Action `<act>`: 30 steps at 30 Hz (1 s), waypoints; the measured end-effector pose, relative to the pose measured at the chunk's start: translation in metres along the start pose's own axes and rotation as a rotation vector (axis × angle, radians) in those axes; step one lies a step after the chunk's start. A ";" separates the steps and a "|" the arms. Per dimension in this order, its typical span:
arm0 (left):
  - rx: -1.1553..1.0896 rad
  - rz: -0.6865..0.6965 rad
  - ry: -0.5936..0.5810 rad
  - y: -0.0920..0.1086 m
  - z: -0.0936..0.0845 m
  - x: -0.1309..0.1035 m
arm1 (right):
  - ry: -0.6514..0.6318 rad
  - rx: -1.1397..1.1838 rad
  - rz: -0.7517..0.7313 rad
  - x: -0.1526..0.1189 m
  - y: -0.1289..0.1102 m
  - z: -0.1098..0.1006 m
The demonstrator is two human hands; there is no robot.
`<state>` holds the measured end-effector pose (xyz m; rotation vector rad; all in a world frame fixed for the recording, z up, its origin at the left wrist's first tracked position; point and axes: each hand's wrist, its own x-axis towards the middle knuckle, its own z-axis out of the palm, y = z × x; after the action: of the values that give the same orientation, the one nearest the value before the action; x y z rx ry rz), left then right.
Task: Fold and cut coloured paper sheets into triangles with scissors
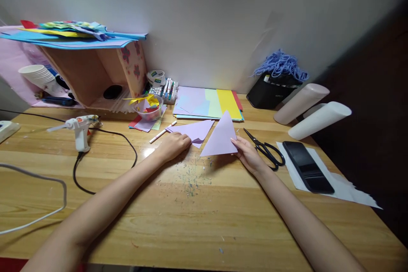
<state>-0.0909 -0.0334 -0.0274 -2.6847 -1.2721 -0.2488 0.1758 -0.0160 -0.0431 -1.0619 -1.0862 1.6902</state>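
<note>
A purple paper triangle (220, 137) is pinched at its right edge by my right hand (247, 153), raised a little off the table. My left hand (175, 146) rests on the table with its fingers curled at the edge of other purple paper pieces (194, 131); whether it grips them is hidden. A white marker (163, 132) lies just behind my left hand. Black-handled scissors (266, 149) lie to the right of my right hand.
Coloured paper sheets (207, 103) lie at the back, beside a clear bowl of scraps (149, 108). A glue gun (82, 131) with its cord stands left. At right are a phone (307, 168), two white rolls (320, 120) and a black holder with blue yarn (270, 91).
</note>
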 end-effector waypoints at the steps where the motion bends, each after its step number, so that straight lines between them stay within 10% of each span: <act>1: -0.010 -0.009 0.012 0.000 0.001 0.000 | 0.003 0.006 -0.003 0.000 0.000 0.000; 12: -0.749 -0.589 0.385 0.008 -0.002 0.004 | -0.107 0.020 0.176 -0.010 -0.002 0.011; 22: -1.012 -0.366 0.150 0.037 -0.030 0.008 | -0.069 -0.179 0.059 -0.014 0.004 0.029; 30: -1.457 -0.545 0.190 0.040 -0.033 0.012 | 0.077 -0.177 -0.174 -0.021 -0.003 0.034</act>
<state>-0.0550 -0.0562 0.0042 -2.8474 -2.2714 -2.1441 0.1502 -0.0428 -0.0265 -1.0995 -1.2583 1.4262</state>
